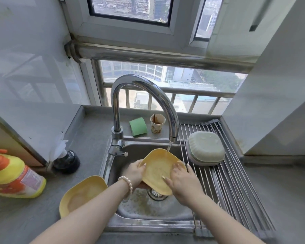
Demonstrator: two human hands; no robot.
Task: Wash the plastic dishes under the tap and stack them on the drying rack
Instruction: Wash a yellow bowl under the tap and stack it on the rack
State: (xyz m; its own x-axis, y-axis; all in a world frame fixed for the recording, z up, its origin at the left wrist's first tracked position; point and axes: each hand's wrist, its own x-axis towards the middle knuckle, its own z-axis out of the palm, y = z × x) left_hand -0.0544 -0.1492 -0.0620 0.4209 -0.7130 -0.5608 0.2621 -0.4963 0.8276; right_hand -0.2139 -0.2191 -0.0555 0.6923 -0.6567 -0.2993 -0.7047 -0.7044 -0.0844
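A yellow perforated plastic dish [158, 169] is tilted over the steel sink [148, 208], under water running from the curved tap [165, 106]. My left hand [135, 173] grips its left edge, thumb on the rim. My right hand [182, 180] holds the right side with fingers spread across the inside. A second yellow dish [82, 195] lies on the counter left of the sink. On the roll-up drying rack [236, 182] at the right sit green and grey dishes [205, 147], stacked upside down.
A yellow detergent bottle [12, 175] lies at the far left. A black stopper-like object [67, 162] stands near the wall. A green sponge [138, 126] and a stained paper cup [157, 123] sit behind the sink. The tap lever [119, 153] points right.
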